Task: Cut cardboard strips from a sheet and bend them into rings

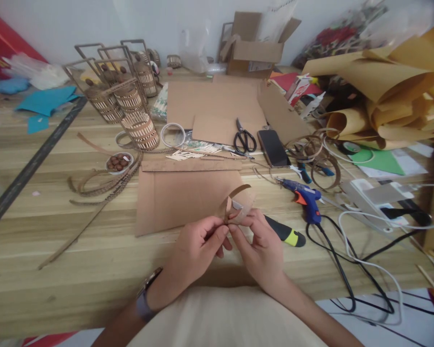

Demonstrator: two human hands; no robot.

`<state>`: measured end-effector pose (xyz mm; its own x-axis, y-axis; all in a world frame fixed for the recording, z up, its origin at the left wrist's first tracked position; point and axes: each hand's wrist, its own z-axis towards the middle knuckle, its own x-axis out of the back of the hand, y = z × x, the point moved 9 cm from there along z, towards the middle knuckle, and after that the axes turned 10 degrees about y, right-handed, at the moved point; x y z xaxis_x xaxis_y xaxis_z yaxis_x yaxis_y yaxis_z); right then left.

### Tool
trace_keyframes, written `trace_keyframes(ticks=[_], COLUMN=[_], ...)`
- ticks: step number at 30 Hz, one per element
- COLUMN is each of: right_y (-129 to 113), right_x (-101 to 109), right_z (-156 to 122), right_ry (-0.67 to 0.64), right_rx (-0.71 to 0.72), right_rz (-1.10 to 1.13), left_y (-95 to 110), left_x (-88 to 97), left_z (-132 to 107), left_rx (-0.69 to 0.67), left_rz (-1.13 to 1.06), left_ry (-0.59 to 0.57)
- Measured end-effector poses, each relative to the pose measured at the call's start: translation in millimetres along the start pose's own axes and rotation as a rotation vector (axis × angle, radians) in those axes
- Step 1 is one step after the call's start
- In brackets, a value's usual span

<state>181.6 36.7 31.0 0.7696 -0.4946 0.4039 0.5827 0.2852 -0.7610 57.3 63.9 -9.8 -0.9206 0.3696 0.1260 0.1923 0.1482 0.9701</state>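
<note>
Both my hands meet low in the middle, over the near edge of a brown cardboard sheet [181,197]. My left hand [198,246] pinches the lower end of a curled brown cardboard strip [238,205]. My right hand [262,248] pinches the same strip from the right, fingers closed on it. The strip loops upward above my fingertips. A utility knife with a black and yellow-green handle [285,233] lies on the table just right of my right hand. A watch is on my left wrist.
A blue glue gun [307,200] with black and white cables lies right. Scissors [244,140] and a phone [273,147] lie behind. Woven cardboard lanterns [130,103] stand back left, a dish of beads [118,162] near them. Rolled kraft paper [383,91] piles at right.
</note>
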Motion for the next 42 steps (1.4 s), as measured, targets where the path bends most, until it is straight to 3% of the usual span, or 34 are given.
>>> trace_keyframes(ticks=[10, 17, 20, 26, 29, 36, 38, 42], right_y=[25.2, 7.4, 2.6, -18.1, -17.8, 12.7, 13.0, 1.1], right_x=[-9.2, 0.1, 0.1, 1.8, -0.1, -7.2, -5.1, 2.0], right_z=[-9.3, -5.7, -5.9, -4.9, -5.5, -10.7, -10.9, -9.3], right_ry=[-0.026, 0.046, 0.038, 0.041, 0.032, 0.035, 0.051, 0.081], right_rx=[-0.338, -0.069, -0.017, 0.167, 0.145, -0.201, -0.175, 0.022], right_rz=[0.289, 0.197, 0.162, 0.094, 0.128, 0.352, 0.325, 0.156], left_y=[-3.4, -6.3, -3.5, 1.4, 1.6, -4.7, -6.1, -3.4], left_x=[1.2, 0.0, -1.3, 9.0, 12.1, 7.9, 6.7, 5.6], left_z=[-1.5, 0.0, 0.4, 1.2, 0.7, 1.4, 2.1, 2.3], left_rx=[0.012, 0.08, 0.079, 0.044, 0.046, 0.054, 0.062, 0.057], left_rz=[0.014, -0.121, -0.165, -0.082, -0.057, -0.087, -0.091, -0.097], left_ry=[0.006, -0.007, -0.007, 0.134, 0.173, 0.119, 0.103, 0.082])
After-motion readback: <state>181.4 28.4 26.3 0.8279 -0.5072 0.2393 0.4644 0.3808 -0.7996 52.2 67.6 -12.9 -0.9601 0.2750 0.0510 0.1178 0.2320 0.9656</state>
